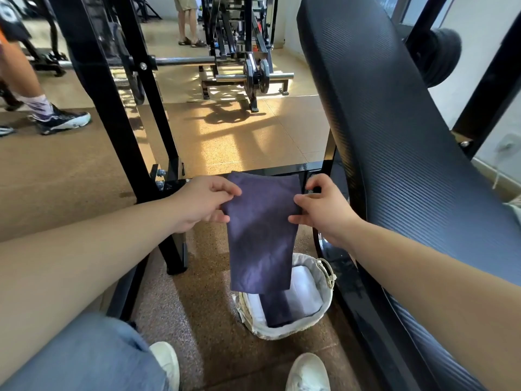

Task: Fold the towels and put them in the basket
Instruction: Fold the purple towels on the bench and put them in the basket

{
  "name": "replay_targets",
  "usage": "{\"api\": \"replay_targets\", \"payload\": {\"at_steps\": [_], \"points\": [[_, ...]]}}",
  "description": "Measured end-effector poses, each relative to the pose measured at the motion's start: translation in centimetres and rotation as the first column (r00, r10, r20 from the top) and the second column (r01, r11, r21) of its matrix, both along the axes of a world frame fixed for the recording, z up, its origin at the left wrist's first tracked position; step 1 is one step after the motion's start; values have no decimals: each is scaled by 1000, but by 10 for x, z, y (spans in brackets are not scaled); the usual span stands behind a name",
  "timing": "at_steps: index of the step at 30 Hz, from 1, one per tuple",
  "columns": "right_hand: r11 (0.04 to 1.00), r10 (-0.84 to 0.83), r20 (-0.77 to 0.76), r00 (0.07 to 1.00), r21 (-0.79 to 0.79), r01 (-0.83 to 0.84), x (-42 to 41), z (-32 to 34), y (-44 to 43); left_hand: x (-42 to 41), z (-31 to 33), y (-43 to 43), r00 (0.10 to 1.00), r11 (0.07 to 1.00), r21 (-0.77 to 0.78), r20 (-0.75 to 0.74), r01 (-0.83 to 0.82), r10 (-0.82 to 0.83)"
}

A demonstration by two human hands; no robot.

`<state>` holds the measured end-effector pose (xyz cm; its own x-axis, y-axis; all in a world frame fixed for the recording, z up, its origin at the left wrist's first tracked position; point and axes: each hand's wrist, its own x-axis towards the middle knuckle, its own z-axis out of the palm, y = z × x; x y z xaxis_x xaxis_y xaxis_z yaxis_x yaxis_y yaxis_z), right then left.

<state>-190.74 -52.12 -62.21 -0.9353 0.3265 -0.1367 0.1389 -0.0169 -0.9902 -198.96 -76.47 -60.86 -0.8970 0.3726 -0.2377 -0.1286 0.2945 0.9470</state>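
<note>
Both hands pinch one navy towel (262,235): left hand (203,203) on its left edge, right hand (324,210) on its right edge. It hangs folded above the single lined basket (282,331) on the near floor (197,320). Two towels lie inside (one dark towel (279,309), one white towel (304,289)). One padded bench (394,136) rises at right.

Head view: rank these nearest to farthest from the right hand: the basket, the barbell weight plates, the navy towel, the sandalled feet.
1. The navy towel, pinched at its right edge by the right hand.
2. The basket, on the floor below the hand.
3. The weight plates, ahead across the floor.
4. The sandalled feet, at the far back.
</note>
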Motion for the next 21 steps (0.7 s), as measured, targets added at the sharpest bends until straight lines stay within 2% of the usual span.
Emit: {"api": "replay_targets", "payload": {"at_steps": [4, 7, 11, 14, 18, 21], "points": [[990, 86, -28, 996, 114, -82, 3, 1, -3, 4, 3, 2, 999, 999, -30, -17, 33, -34], [959, 131, 3, 991, 251, -127, 3, -1, -3, 6, 5, 1, 982, 989, -90, -141, 118, -130], [847, 175, 44, 984, 502, -174, 4, -6, 1, 6, 7, 0, 937, 954, -269, -281, 132, -208], [746, 215, 67, 974, 632, -208, 6, -4, 1, 4, 5, 0, 905, 928, -360, -357, 96, -232], [682, 225, -13, 974, 717, -148, 10, -3, 0, 6, 1, -1, 838, 881, -464, -439, 97, -323], [652, 194, 20, 981, 744, -145, 8, -3, 3, 8, 2, 0, 834, 877, -468, -437, 109, -337]]}}
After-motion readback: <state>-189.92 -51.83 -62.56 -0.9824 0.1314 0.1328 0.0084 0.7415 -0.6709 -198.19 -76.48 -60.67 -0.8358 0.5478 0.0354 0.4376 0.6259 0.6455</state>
